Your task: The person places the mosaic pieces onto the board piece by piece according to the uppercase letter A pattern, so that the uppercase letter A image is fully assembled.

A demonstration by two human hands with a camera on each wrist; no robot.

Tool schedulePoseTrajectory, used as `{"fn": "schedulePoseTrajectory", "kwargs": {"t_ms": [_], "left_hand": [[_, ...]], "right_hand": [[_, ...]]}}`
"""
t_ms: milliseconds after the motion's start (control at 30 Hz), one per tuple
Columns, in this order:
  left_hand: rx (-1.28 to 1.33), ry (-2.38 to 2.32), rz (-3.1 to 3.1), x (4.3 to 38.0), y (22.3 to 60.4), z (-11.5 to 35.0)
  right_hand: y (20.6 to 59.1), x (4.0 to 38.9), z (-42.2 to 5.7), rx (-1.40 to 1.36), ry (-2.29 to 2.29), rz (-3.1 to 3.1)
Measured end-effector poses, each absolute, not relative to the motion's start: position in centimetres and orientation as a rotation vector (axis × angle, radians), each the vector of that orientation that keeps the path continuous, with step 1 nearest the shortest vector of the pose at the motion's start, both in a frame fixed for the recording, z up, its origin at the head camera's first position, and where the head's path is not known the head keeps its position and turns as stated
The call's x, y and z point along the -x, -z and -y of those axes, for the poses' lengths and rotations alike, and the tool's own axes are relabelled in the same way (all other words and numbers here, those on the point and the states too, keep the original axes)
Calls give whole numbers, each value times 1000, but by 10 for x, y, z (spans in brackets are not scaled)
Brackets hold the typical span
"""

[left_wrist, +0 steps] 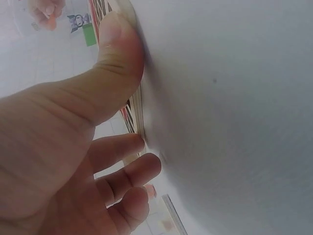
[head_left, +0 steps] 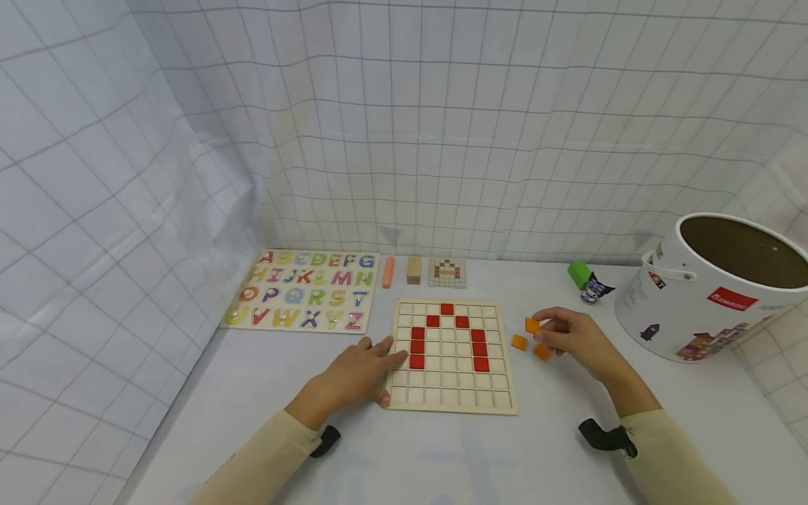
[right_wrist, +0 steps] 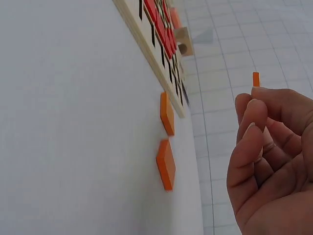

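Note:
My right hand [head_left: 576, 340] pinches a small orange square tile [head_left: 532, 325] between thumb and fingertips, just off the right side of a wooden grid board [head_left: 449, 397]. In the right wrist view that orange tile [right_wrist: 256, 79] sticks up past the fingertips, clear of the table. Two more orange tiles, one nearer the board [head_left: 519, 342] and one under the hand [head_left: 542, 351], lie flat on the table. Several red tiles [head_left: 417, 346] sit in the grid in a peaked arch. My left hand [head_left: 358, 372] rests at the board's left edge, thumb against its side [left_wrist: 139, 107].
Behind the board lie a small pattern card [head_left: 447, 273], a wooden block [head_left: 413, 270] and a pinkish-orange stick [head_left: 388, 272]. An alphabet puzzle [head_left: 303, 290] is at the left. Rightward stand a green block [head_left: 578, 274], a purple-black figure [head_left: 594, 289] and a large white bucket [head_left: 672, 308].

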State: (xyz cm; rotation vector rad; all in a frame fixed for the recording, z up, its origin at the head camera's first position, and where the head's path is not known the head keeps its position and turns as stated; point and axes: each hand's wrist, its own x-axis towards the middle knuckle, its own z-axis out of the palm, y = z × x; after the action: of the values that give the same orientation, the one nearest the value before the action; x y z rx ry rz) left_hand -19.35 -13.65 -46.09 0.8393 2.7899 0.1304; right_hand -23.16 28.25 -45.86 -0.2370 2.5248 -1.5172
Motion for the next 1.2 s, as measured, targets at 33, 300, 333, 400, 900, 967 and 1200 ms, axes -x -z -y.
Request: {"fn": "schedulePoseTrajectory", "kwargs": {"t_ms": [33, 300, 333, 400, 900, 967, 1200], "left_hand": [[-835, -133, -2792, 194, 462, 137], [-866, -169, -2792, 196, 464, 134], [-866, -173, -2790, 196, 463, 134], [-858, -172, -2790, 196, 463, 134], [-821, -186, -2782, 196, 460, 138], [-816, -194, -2777, 196, 460, 138], [-806, -223, -2766, 195, 460, 137]], "right_hand": [[459, 233, -274, 241, 1534, -2496], [462, 241, -189, 329, 1462, -2369], [462, 242, -178, 368, 1427, -2381], [463, 243, -157, 431, 1365, -2393], [472, 244, -107, 459, 1016, -2681], [471, 244, -107, 459, 1017, -2669], [463, 236, -130, 525, 1061, -2654]]}}
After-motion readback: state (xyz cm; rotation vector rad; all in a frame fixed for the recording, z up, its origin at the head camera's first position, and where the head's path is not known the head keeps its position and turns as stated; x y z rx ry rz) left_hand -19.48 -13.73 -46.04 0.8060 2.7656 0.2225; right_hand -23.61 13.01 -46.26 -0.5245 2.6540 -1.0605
